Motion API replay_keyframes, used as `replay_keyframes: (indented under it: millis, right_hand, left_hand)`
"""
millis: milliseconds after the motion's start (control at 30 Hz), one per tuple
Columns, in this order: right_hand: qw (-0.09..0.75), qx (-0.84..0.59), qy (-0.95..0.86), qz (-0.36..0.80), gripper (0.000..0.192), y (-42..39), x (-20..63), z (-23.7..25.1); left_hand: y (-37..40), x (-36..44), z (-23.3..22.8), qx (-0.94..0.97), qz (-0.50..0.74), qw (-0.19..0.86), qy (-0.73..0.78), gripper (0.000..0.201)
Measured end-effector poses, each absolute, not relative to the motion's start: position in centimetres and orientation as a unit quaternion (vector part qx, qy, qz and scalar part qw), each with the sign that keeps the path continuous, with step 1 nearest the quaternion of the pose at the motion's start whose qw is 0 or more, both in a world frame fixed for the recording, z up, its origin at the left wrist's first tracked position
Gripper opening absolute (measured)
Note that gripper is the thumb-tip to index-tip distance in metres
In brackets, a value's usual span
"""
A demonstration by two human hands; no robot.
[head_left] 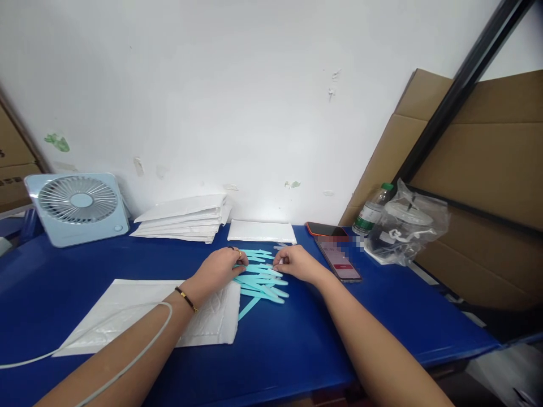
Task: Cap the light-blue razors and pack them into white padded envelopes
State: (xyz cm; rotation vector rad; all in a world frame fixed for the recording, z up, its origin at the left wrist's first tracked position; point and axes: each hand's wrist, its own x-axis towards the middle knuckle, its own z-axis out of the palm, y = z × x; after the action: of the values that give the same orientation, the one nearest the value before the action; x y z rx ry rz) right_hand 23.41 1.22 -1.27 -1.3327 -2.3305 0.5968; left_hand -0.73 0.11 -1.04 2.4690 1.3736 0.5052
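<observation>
Blue surface (297, 339) under a white wall carries, near its middle, a loose pile of pale turquoise plastic sticks (261, 282), thin, flat and crossing. Left hand (220, 270) and right hand (297, 263) curl over it, fingertips pinching sticks. White padded mailers (182, 217) and a small fan (78, 206) stand along the far edge.

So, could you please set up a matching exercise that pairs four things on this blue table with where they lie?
Things:
1. desk fan
2. phone
3. turquoise sticks
4. water bottle

Places:
A. under both hands
B. far left, by the wall
C. against the cardboard, far right
D. just right of the right hand

Pairs: 1-B, 2-D, 3-A, 4-C
</observation>
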Motion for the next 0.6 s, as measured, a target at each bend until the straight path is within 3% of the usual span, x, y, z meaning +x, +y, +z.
replay_keyframes:
  millis: [267,600]
  right_hand:
    - [0.207,-0.454,-0.84,0.214,0.013,1.2,22.5,-1.9]
    - [0.192,-0.466,-0.84,0.2,0.013,1.2,22.7,-1.5]
  left_hand:
    - [0.0,0.5,-1.1,0.838,0.183,0.213,0.468,0.018]
    - [-0.4,0.0,-0.5,0.856,0.181,0.174,0.453,0.027]
